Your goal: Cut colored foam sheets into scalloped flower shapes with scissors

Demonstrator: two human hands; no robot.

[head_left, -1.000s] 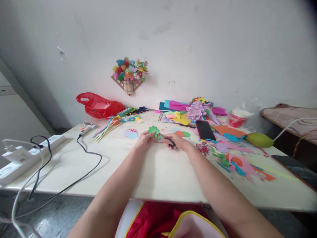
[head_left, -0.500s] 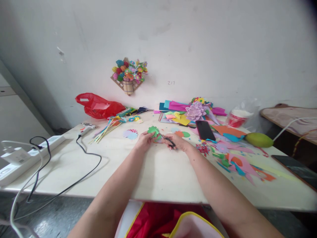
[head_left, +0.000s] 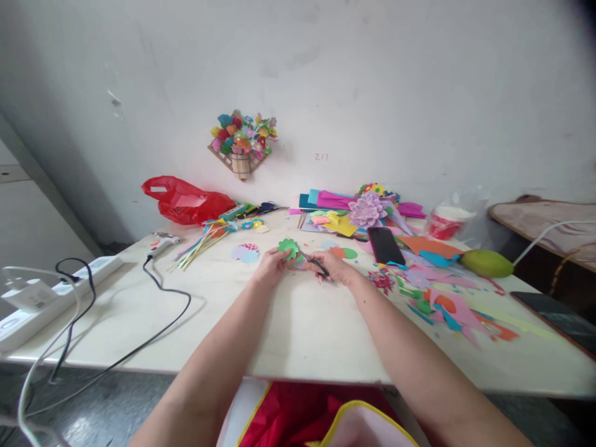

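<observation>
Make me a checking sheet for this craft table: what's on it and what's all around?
Surface: pale table, littered on its right side.
Job's things: green paper; scissors, blades pointing at it.
Clutter: paper scraps, phone, red bag, sticks, green fruit.
Grippers: left hand holds the green paper; right hand holds the scissors.
Cables: black cable loops from glue gun; power strip at left.
Surroundings: white wall with paper bouquet.
</observation>
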